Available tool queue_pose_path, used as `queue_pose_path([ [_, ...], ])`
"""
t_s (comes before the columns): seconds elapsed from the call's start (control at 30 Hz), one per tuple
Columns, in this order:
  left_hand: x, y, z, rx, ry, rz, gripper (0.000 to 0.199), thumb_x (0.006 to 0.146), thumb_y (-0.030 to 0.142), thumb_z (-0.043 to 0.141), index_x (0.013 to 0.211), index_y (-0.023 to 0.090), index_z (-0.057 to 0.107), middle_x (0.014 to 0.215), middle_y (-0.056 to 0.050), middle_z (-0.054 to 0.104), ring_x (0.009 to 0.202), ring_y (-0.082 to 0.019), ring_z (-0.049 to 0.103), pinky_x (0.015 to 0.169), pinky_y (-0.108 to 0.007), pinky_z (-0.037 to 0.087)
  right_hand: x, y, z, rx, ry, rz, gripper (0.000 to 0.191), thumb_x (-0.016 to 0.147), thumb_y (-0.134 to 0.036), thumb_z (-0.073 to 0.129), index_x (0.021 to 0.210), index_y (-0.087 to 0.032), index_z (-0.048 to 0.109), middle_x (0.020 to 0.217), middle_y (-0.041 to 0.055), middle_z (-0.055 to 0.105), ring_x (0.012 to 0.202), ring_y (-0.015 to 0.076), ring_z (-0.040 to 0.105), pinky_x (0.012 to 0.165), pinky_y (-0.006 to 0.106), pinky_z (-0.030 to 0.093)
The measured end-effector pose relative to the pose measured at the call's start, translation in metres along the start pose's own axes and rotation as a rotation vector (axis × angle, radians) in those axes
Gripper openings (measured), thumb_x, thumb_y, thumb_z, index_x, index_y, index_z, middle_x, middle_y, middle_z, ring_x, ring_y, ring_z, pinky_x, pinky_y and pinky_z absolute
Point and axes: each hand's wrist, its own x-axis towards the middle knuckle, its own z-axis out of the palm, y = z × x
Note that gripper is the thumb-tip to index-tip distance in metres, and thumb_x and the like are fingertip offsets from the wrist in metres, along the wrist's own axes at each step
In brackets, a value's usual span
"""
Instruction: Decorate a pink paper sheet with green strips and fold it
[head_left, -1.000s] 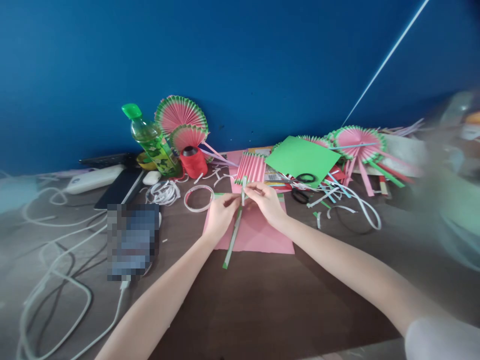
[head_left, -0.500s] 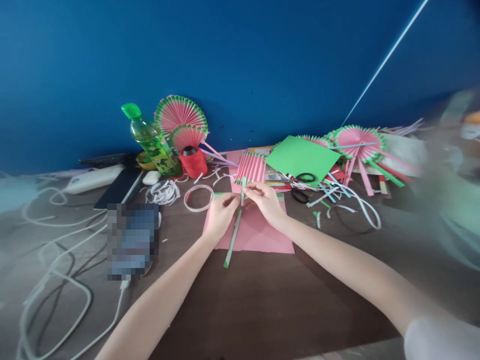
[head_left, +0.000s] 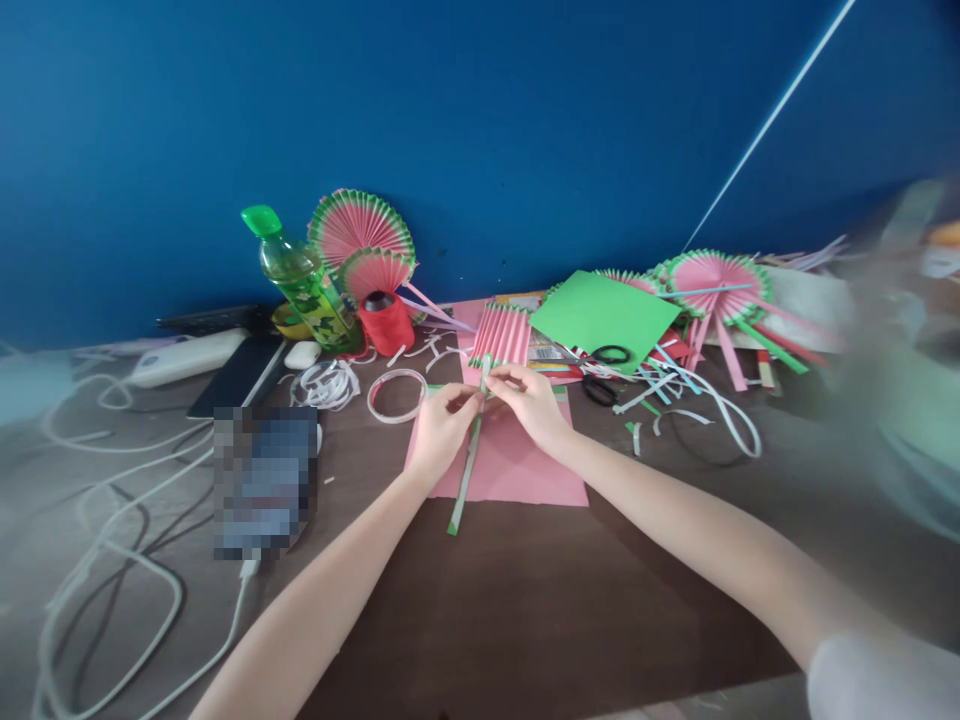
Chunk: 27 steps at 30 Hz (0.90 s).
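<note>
Both hands (head_left: 448, 425) (head_left: 531, 402) still pinch the narrow strip (head_left: 466, 478), almost unmoved.

Left grip (head_left: 448, 422), right grip (head_left: 531, 402): close-set pinches

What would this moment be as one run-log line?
left hand: pinching green-and-white strip | right hand: pinching same strip, nearer its far end | beneath: pink sheet | beyond: pleated pink paper

Green-capped bottle (head_left: 309, 290) before a blue wall (head_left: 510, 120), white cable (head_left: 250, 567) plugged into a blurred device (head_left: 266, 480)
</note>
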Motion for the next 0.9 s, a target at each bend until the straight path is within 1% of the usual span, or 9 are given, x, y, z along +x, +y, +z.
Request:
queue_pose_path([
  [0.07, 0.0, 0.0, 0.0, 0.002, 0.003, -0.002, 0.015, 0.073, 0.026, 0.053, 0.072, 0.015, 0.063, 0.073, -0.002, 0.066, 0.069, -0.014, 0.059, 0.066, -0.024, 0.044, 0.001, 0.0, -0.001, -0.053, 0.005, -0.032, 0.016, 0.072, -0.036, 0.06, 0.075, -0.02, 0.059, 0.08, 0.0037, 0.064, 0.079, 0.022, 0.064, 0.057, 0.031, 0.053],
  [0.13, 0.0, 0.001, -0.001, -0.002, 0.001, -0.004, 0.015, 0.073, 0.026, 0.053, 0.071, 0.015, 0.063, 0.072, -0.001, 0.066, 0.068, -0.014, 0.058, 0.065, -0.023, 0.044, 0.001, 0.0, -0.002, -0.093, -0.001, -0.062, 0.015, 0.073, -0.035, 0.058, 0.074, -0.02, 0.059, 0.081, 0.0043, 0.064, 0.085, 0.0227, 0.063, 0.06, 0.03, 0.052],
  [0.2, 0.0, 0.003, -0.001, -0.01, -0.006, -0.006, 0.015, 0.074, 0.026, 0.053, 0.07, 0.015, 0.062, 0.068, -0.001, 0.065, 0.065, -0.013, 0.057, 0.062, -0.023, 0.044, 0.001, -0.001, -0.002, -0.095, -0.016, -0.069, 0.014, 0.074, -0.035, 0.057, 0.075, -0.02, 0.059, 0.083, 0.0041, 0.064, 0.079, 0.0212, 0.064, 0.056, 0.029, 0.051],
  [0.27, -0.001, 0.004, -0.001, -0.015, -0.02, -0.014, 0.016, 0.074, 0.028, 0.053, 0.069, 0.015, 0.06, 0.064, 0.0, 0.063, 0.061, -0.012, 0.056, 0.058, -0.022, 0.043, 0.0, -0.002, -0.001, -0.078, -0.031, -0.061, 0.015, 0.075, -0.036, 0.056, 0.077, -0.021, 0.058, 0.083, 0.0032, 0.063, 0.064, 0.0177, 0.063, 0.049, 0.028, 0.049],
  [0.37, -0.001, 0.005, 0.0, 0.003, -0.029, -0.014, 0.015, 0.074, 0.027, 0.052, 0.069, 0.015, 0.059, 0.065, 0.001, 0.063, 0.061, -0.012, 0.055, 0.059, -0.022, 0.043, -0.001, -0.003, -0.001, -0.089, -0.03, -0.076, 0.015, 0.076, -0.036, 0.055, 0.076, -0.021, 0.058, 0.075, 0.0012, 0.063, 0.05, 0.0133, 0.058, 0.045, 0.026, 0.045],
  [0.47, 0.0, 0.003, -0.001, 0.004, -0.045, 0.012, 0.009, 0.072, 0.021, 0.052, 0.074, 0.016, 0.059, 0.072, 0.0, 0.064, 0.068, -0.013, 0.058, 0.065, -0.024, 0.045, 0.0, -0.003, -0.002, -0.117, -0.016, -0.109, 0.015, 0.076, -0.035, 0.056, 0.074, -0.021, 0.057, 0.065, -0.0007, 0.061, 0.047, 0.012, 0.055, 0.046, 0.025, 0.042],
  [0.67, 0.002, -0.004, -0.001, -0.038, -0.146, 0.067, 0.013, 0.071, 0.015, 0.052, 0.083, 0.016, 0.059, 0.079, -0.002, 0.065, 0.074, -0.014, 0.06, 0.072, -0.026, 0.047, 0.001, -0.003, -0.005, -0.068, 0.0, -0.117, 0.015, 0.075, -0.035, 0.058, 0.074, -0.02, 0.056, 0.064, -0.0024, 0.058, 0.044, 0.0103, 0.054, 0.046, 0.025, 0.039],
  [0.77, 0.002, -0.007, -0.001, -0.038, -0.145, 0.068, 0.014, 0.072, 0.015, 0.052, 0.084, 0.015, 0.059, 0.081, -0.003, 0.065, 0.074, -0.013, 0.06, 0.073, -0.026, 0.046, 0.001, -0.002, -0.005, -0.046, 0.004, -0.1, 0.015, 0.075, -0.035, 0.059, 0.074, -0.02, 0.055, 0.062, -0.0033, 0.056, 0.044, 0.0098, 0.053, 0.047, 0.025, 0.038],
  [0.9, 0.002, -0.01, 0.0, -0.041, -0.128, 0.022, 0.015, 0.072, 0.018, 0.052, 0.086, 0.015, 0.059, 0.081, -0.002, 0.066, 0.072, -0.013, 0.059, 0.071, -0.025, 0.047, 0.003, 0.001, -0.005, 0.069, -0.014, -0.064, 0.02, 0.075, -0.039, 0.057, 0.071, -0.02, 0.052, 0.063, -0.004, 0.054, 0.043, 0.009, 0.052, 0.045, 0.024, 0.036],
])
